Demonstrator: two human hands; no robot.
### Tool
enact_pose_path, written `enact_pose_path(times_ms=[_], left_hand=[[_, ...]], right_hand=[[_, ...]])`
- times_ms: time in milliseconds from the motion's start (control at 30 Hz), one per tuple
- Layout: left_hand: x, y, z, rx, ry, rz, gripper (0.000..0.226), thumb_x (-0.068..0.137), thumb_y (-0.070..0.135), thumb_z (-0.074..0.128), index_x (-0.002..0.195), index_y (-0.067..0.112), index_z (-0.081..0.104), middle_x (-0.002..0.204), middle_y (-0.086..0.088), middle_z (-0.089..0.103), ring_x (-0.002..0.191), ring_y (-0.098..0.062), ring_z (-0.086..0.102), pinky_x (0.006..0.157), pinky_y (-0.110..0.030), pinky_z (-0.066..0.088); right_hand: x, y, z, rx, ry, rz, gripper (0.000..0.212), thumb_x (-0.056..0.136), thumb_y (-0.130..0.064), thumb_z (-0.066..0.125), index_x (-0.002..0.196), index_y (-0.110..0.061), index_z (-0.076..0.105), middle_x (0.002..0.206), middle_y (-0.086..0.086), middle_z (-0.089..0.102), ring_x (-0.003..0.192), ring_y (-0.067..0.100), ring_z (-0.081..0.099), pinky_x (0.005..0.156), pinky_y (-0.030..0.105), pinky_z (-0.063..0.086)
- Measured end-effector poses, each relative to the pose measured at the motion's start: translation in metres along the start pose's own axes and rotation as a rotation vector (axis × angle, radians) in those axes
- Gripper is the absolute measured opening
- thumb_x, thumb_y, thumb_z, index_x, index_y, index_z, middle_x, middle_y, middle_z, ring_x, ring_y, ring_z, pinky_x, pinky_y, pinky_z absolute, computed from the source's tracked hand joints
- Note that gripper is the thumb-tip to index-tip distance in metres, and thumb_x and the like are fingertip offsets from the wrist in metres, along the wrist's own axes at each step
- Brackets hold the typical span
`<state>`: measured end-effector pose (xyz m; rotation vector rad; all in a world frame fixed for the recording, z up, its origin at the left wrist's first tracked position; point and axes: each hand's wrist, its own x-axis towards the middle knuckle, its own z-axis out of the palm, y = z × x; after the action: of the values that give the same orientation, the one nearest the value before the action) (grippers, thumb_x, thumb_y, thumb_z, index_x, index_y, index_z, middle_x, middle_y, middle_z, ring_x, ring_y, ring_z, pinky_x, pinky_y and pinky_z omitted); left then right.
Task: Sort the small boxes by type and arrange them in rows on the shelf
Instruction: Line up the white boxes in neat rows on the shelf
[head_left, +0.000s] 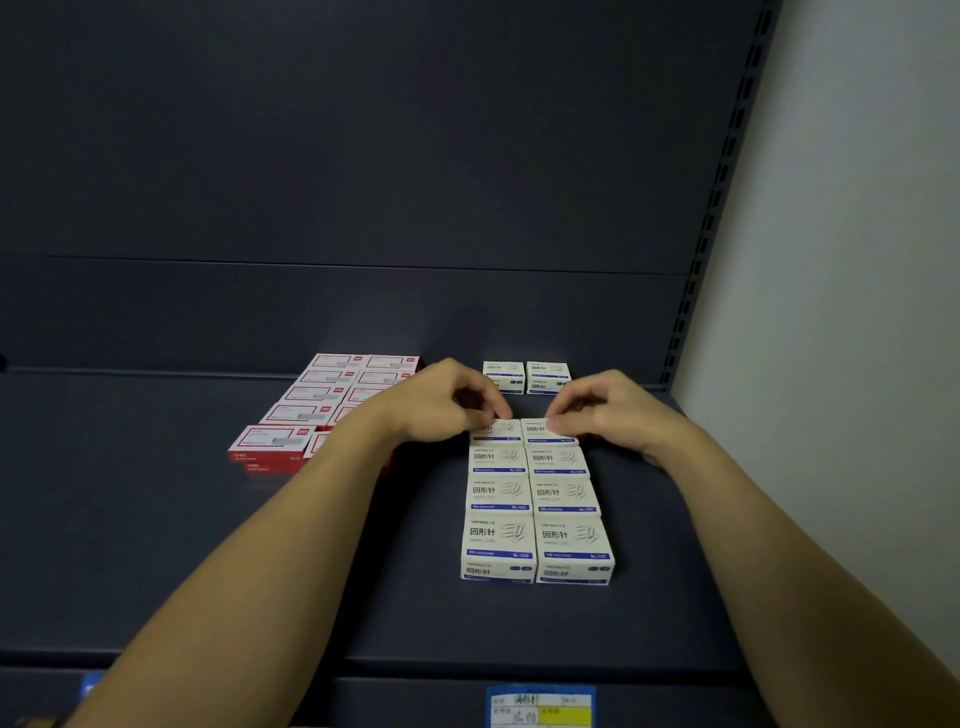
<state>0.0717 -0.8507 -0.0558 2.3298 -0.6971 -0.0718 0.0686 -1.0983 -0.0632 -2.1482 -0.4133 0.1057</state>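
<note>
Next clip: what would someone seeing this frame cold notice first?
Two bare forearms reach in from below, the left hand and right hand each pinching a box at the far end of the double column of white paper-clip boxes, right of centre on the dark shelf. Red-and-white boxes lie in rows to the left.

Colours on the dark shelf

The shelf (208, 519) is dark grey-blue; the right boxes (535, 499) are cream with blue stripes, the left boxes (322, 400) red and white; the label (540, 706) is blue and yellow.

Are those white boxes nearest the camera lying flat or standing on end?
Lying flat. The front white boxes show their broad printed faces upward, narrow sides facing the shelf edge.
</note>
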Motion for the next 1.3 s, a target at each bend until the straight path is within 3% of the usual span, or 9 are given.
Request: enact_pose_path(times_ms=[167,300,500,700,967,1033,1133,1200,1300], left_hand=[[-0.001,0.001,0.001,-0.025,-0.004,0.008,0.023,0.091,0.006,0.067,0.097,0.025,0.078,0.091,0.007,0.073,0.091,-0.008,0.067,0.086,-0.024,0.052],[-0.001,0.0,0.0,-0.016,-0.006,0.016,0.02,0.09,0.008,0.068,0.097,0.025,0.077,0.093,0.006,0.073,0.093,-0.01,0.067,0.089,-0.03,0.054],[-0.002,0.001,0.001,-0.017,0.008,0.005,0.021,0.091,0.01,0.068,0.096,0.028,0.077,0.092,0.006,0.073,0.093,-0.011,0.067,0.092,-0.035,0.054],[-0.002,0.004,0.003,-0.017,0.015,-0.017,0.02,0.092,0.011,0.069,0.096,0.029,0.077,0.096,0.006,0.072,0.095,-0.008,0.066,0.095,-0.035,0.053],[0.0,0.002,0.004,-0.004,0.021,-0.021,0.022,0.092,0.01,0.066,0.095,0.029,0.077,0.097,0.009,0.074,0.095,-0.005,0.066,0.085,-0.024,0.051],[0.002,0.002,0.003,0.021,0.068,-0.043,0.021,0.093,0.013,0.065,0.097,0.03,0.076,0.102,0.014,0.072,0.099,-0.001,0.064,0.084,-0.019,0.046],[0.008,0.003,0.002,-0.016,0.268,-0.113,0.021,0.096,0.014,0.061,0.103,0.028,0.075,0.108,0.014,0.07,0.103,-0.003,0.062,0.091,-0.021,0.046],[0.017,0.001,0.004,-0.093,0.406,-0.199,0.022,0.098,0.013,0.058,0.106,0.025,0.075,0.107,0.009,0.07,0.1,-0.006,0.063,0.092,-0.025,0.05],[0.031,-0.005,0.01,-0.17,0.524,-0.315,0.021,0.098,0.014,0.057,0.105,0.023,0.074,0.104,0.002,0.072,0.097,-0.016,0.068,0.095,-0.036,0.055]], right_hand=[[0.0,0.0,-0.002,0.015,-0.03,-0.014,0.004,0.079,-0.014,0.08,0.081,-0.016,0.078,0.085,0.005,0.075,0.083,0.013,0.068,0.085,0.033,0.052],[0.0,0.0,-0.001,0.03,-0.036,-0.03,0.004,0.08,-0.011,0.079,0.083,-0.013,0.077,0.081,0.002,0.074,0.079,0.01,0.066,0.079,0.026,0.049],[0.0,0.002,-0.003,0.021,-0.031,-0.032,0.004,0.08,-0.013,0.08,0.081,-0.016,0.078,0.085,0.005,0.074,0.083,0.012,0.066,0.086,0.033,0.05],[0.0,0.005,-0.003,0.038,-0.032,-0.036,0.006,0.08,-0.012,0.079,0.079,-0.017,0.078,0.082,0.003,0.074,0.081,0.011,0.066,0.083,0.031,0.05],[-0.001,0.004,-0.003,0.042,-0.044,-0.036,0.003,0.079,-0.017,0.08,0.081,-0.018,0.078,0.086,0.005,0.075,0.085,0.014,0.067,0.086,0.034,0.05],[0.001,0.005,-0.002,0.07,0.024,-0.024,0.006,0.079,-0.026,0.08,0.082,-0.022,0.078,0.086,-0.001,0.075,0.085,0.013,0.067,0.08,0.032,0.052],[0.01,0.013,0.003,0.148,0.348,0.045,0.003,0.082,-0.027,0.077,0.081,-0.024,0.076,0.076,-0.007,0.072,0.068,0.009,0.062,0.063,0.026,0.048],[0.018,0.02,0.006,0.175,0.544,0.113,0.004,0.084,-0.023,0.074,0.081,-0.024,0.075,0.072,-0.006,0.071,0.064,0.009,0.062,0.064,0.028,0.052],[0.031,0.026,0.007,0.244,0.682,0.189,0.003,0.086,-0.021,0.071,0.084,-0.019,0.073,0.073,0.0,0.072,0.064,0.014,0.064,0.066,0.031,0.056]])
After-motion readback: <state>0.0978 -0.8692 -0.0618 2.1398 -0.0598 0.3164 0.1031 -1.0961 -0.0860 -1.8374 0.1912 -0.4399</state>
